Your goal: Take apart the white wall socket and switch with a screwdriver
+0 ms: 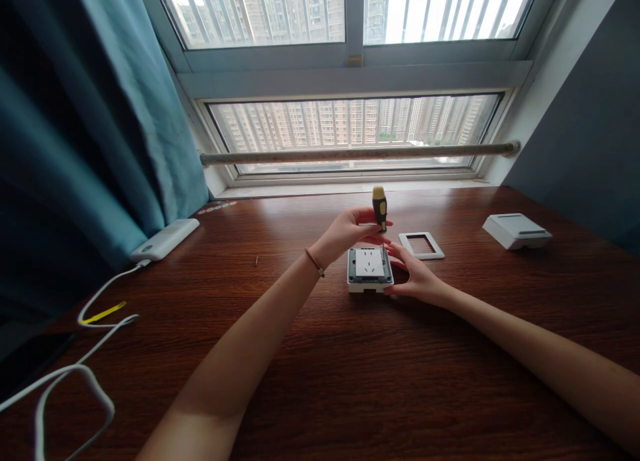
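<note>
A wall socket [369,264] in a white mounting box sits on the table with its cover frame off. My left hand [357,229] is closed on a screwdriver [380,206] with a yellow and black handle. The screwdriver stands nearly upright, its shaft reaching down to the socket's right upper side. My right hand [413,274] grips the right side of the socket box, fingers behind and thumb in front. Just behind that hand lies a white cover frame [435,251]. The exact contact of the screwdriver tip is too small to make out.
A small screw [257,261] lies left of my left forearm. Another white box [517,230] stands at the right. On the left are a white power bank [165,239], its white cable [95,301] and a yellow strip [104,313]. A blue curtain [150,114] hangs beside the window.
</note>
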{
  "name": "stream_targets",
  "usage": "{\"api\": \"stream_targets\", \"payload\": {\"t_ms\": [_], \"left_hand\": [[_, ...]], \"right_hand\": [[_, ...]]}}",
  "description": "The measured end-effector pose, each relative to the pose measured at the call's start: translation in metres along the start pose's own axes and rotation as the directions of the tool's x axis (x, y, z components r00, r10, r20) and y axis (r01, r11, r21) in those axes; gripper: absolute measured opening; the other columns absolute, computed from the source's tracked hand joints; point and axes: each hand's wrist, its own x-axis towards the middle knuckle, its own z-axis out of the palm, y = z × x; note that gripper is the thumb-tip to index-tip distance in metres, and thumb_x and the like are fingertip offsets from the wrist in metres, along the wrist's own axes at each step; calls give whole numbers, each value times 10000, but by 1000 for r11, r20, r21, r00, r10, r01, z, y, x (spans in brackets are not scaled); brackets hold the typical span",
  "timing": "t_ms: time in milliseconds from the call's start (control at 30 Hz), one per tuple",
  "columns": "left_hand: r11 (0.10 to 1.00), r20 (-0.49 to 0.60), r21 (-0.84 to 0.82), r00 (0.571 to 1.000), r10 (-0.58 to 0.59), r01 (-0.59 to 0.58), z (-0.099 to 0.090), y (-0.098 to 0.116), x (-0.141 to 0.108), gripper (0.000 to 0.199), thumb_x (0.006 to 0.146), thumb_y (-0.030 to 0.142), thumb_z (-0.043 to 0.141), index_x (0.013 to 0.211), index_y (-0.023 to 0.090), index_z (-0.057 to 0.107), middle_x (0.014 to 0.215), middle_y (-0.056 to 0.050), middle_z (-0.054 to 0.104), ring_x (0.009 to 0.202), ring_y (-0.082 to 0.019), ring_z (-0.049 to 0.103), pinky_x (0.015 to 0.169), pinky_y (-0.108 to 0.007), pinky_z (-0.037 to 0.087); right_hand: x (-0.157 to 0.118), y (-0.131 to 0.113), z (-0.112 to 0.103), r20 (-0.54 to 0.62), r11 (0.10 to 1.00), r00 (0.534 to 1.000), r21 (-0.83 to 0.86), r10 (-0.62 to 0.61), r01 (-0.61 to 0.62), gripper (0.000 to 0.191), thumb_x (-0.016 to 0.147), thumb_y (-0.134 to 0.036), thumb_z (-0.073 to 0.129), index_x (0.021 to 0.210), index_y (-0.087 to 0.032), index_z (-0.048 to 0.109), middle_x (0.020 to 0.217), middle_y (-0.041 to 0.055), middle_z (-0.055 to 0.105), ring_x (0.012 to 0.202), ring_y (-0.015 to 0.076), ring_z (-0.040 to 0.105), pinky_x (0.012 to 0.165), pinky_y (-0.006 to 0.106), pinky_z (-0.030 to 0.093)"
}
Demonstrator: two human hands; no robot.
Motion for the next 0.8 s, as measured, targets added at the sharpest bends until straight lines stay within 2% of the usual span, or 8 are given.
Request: {"api": "stream_targets", "payload": {"t_ms": [100, 200, 300, 500, 667, 800], "left_hand": [[989, -74, 138, 995, 66, -55, 1, -5, 3, 303, 662, 276, 703, 885, 93, 614, 830, -65, 648, 597, -92, 609, 590, -241, 523], [939, -176, 333, 972, 158, -92, 1, -11, 5, 353, 610, 326, 736, 857, 101, 621, 639, 6, 576, 463, -49, 497, 432, -175, 428], [909, -222, 407, 956, 190, -86, 1, -13, 6, 380, 628, 364, 717, 893, 111, 616, 636, 10, 567, 418, -31, 435, 376, -165, 363], [978, -157, 207, 985, 70, -36, 2, -2, 4, 472, 687, 276, 682, 1088, 100, 507, 887, -92, 648, 409, -15, 458, 381, -167, 376], [998, -55, 51, 998, 40, -37, 1, 3, 0, 434, 684, 218, 680, 1064, 114, 498, 1004, -131, 631, 572, -94, 616, 563, -260, 514], [999, -14, -4, 999, 40, -41, 1, 1, 0, 361, 704, 223, 656, 1018, 110, 518, 1029, -135, 621, 647, -125, 648, 635, -294, 534]], "right_hand": [[-1, 3, 0, -6, 1000, 1000, -10, 16, -16, 945, 568, -282, 797, 1346, -257, 261, 1379, 104, 348, 1275, 280, 332, 1068, 461, 284], [-2, 8, 0, -22, 999, 999, -26, 29, -29, 942, 564, -292, 799, 1341, -251, 268, 1368, 110, 357, 1277, 279, 329, 1063, 457, 295], [-3, 9, -1, -20, 999, 999, -31, 31, -32, 943, 570, -302, 794, 1346, -257, 260, 1369, 112, 355, 1275, 284, 329, 1056, 467, 303], [-2, 10, -1, -20, 999, 1000, -28, 17, -18, 953, 559, -298, 800, 1345, -259, 263, 1378, 109, 349, 1277, 286, 328, 1061, 469, 296], [-2, 6, 0, -8, 1000, 1000, -1, 15, -15, 934, 572, -283, 795, 1340, -263, 264, 1376, 102, 355, 1265, 281, 354, 1065, 457, 290], [-1, 4, 0, -4, 1000, 1000, 2, 6, -6, 946, 572, -268, 796, 1347, -257, 254, 1375, 102, 354, 1273, 280, 339, 1066, 452, 288]]}}
